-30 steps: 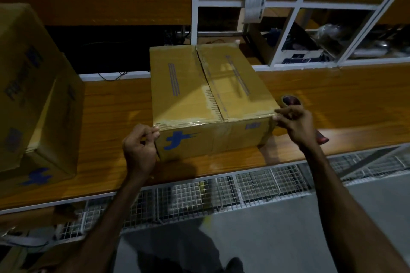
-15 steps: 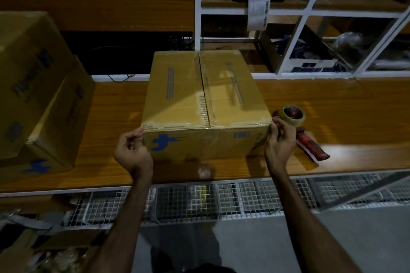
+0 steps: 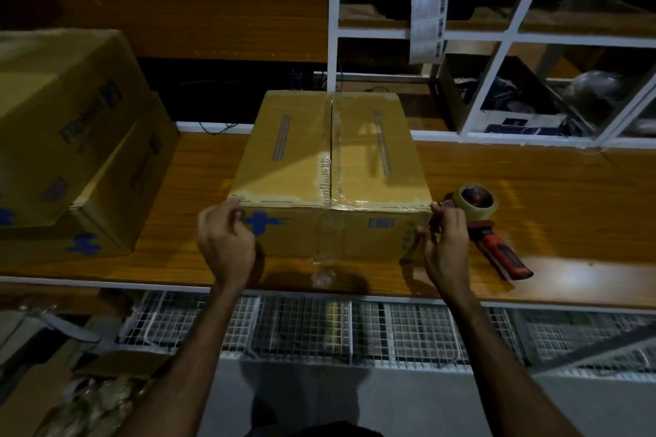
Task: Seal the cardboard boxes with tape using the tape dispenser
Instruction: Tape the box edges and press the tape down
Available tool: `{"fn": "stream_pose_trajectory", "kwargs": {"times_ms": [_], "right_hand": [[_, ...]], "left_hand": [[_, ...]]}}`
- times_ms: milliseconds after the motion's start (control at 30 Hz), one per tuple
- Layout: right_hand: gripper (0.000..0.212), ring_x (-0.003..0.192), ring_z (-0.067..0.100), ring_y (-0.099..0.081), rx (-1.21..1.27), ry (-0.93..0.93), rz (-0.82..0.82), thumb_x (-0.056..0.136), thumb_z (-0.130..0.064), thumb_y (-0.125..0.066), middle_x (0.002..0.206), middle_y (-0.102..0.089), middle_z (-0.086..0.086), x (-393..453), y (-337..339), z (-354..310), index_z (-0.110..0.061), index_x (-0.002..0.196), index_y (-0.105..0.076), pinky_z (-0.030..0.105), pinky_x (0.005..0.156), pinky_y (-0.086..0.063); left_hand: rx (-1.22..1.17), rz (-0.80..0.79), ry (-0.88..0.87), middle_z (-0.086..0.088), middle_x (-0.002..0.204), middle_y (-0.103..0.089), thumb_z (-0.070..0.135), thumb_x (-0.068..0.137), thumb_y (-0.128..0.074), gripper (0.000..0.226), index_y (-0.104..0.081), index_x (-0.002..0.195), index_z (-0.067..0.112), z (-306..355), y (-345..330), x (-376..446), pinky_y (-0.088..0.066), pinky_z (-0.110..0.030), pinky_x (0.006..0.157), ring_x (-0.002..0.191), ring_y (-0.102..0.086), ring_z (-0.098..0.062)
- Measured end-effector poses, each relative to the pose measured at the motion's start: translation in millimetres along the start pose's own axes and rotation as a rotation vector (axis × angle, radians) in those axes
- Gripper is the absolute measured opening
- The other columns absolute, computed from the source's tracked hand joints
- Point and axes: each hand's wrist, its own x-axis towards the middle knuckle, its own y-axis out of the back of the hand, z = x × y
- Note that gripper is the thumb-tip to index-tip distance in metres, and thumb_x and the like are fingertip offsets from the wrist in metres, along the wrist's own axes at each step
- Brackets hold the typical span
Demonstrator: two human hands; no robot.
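The box sits on the wooden bench, near its front edge, flaps closed on top. Clear tape runs down the centre seam, over the front top edge and down the front face, and a second strip lies along that front top edge from corner to corner. A blue logo is printed on the front face near the box's left corner.

The left hand is at the box's front left corner — its fingers curled, fingertips against the top edge there, thumb toward the front face. Whether it pinches tape or merely presses the cardboard cannot be told. The right hand is at the box's front right corner, fingers curled around the corner edge and thumb on the front face, holding the box there.

The dispenser lies on the bench just right of the box and just beyond the right hand, untouched — its tape roll toward the box's top corner, its red and black handle pointing away to the front right.

Left of the box, well apart from it, two more boxes are stacked on the bench, the upper one tilted. Behind the box stands a white shelf frame with a paper label hanging from it. Below the bench's front edge, wire mesh runs across.
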Motion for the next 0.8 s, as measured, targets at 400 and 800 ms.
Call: {"fn": "stream_pose_trajectory", "kwargs": {"times_ms": [400,800], "right_hand": [[0.020,0.124,0.026,-0.058,-0.215,0.259,-0.032,0.101,-0.030,-0.070,0.136,-0.067,0.008,15.6,-3.5,-54.5,-0.015,0.111,-0.078,0.050,0.105,-0.042],[0.034,0.076,0.024,-0.062,-0.270,0.237,-0.312,0.104,-0.040,-0.061,0.087,-0.065,0.002,50.8,-50.7,-117.7,-0.015,0.087,-0.075,0.038,0.063,-0.047]], "left_hand": [[0.328,-0.701,-0.642,-0.006,0.159,-0.049,0.050,0.102,-0.056,0.064,-0.048,0.155,0.016,63.2,-38.6,-11.0,-0.029,-0.048,0.125,0.149,-0.042,-0.027],[0.484,-1.232,-0.529,-0.007,0.175,-0.008,0.047,0.113,-0.019,0.066,-0.012,0.167,0.010,89.8,-107.1,77.6,-0.008,-0.051,0.130,0.162,-0.006,-0.021]]}}
